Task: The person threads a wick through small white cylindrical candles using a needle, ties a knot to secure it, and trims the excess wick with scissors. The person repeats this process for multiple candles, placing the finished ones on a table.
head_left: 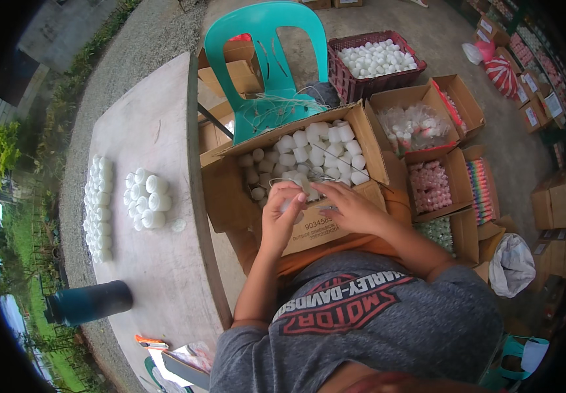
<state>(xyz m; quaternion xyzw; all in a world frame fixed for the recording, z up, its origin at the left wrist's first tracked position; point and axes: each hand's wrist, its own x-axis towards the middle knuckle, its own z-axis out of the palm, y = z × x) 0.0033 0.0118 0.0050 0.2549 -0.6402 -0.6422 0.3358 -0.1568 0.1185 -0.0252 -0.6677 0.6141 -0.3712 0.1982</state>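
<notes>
My left hand (281,213) is over the near edge of an open cardboard box (359,131), its thumb and fingers bent toward each other. A small pale, translucent piece shows at those fingers, too small to name. Facing it, my right hand (347,207) has its fingers curved inward, with another pale bit under the fingertips. The two hands are close together but apart. Just beyond them, many white cylindrical caps (301,154) lie loose in the box, which rests at my lap. Thin wires or strands (315,171) cross over the caps.
At left, a grey table (165,124) carries a row of white caps (101,213), a cluster of caps (157,201), a dark blue bottle (99,302) and an orange cutter (152,342). Beyond stand a teal chair (273,78) and a maroon crate (355,85). Boxes (456,229) crowd the right.
</notes>
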